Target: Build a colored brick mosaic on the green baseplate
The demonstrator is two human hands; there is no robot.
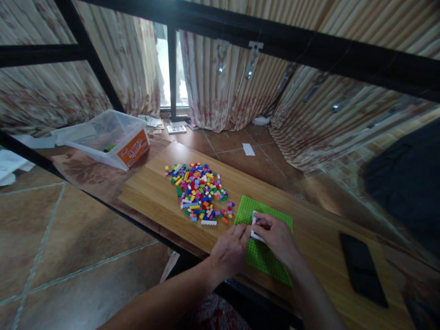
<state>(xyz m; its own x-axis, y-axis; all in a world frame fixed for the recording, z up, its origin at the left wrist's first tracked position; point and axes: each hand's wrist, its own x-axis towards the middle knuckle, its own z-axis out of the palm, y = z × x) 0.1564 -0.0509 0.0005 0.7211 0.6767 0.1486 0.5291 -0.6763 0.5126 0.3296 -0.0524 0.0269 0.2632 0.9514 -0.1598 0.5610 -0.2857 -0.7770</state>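
A green studded baseplate [245,206] lies on the wooden board, and a small build of white toy bricks [256,236] with some red and blue stands on it. My right hand [277,234] is bent over the build, thumb and fingers closed on its bricks. From the left, my left hand [231,250] reaches to the plate's edge, its fingers drawn together and touching the build's near side. Whatever those fingertips hold is hidden. Left of the plate spreads a pile of loose coloured toy bricks [199,188], with a long white brick [209,222] at its near edge.
A clear plastic bin [103,153] with an orange label stands at the board's far left end. On the right lies a black phone [362,268]. Dark metal bars [295,55] cross above the wooden board [151,183]. Curtains [227,91] hang behind.
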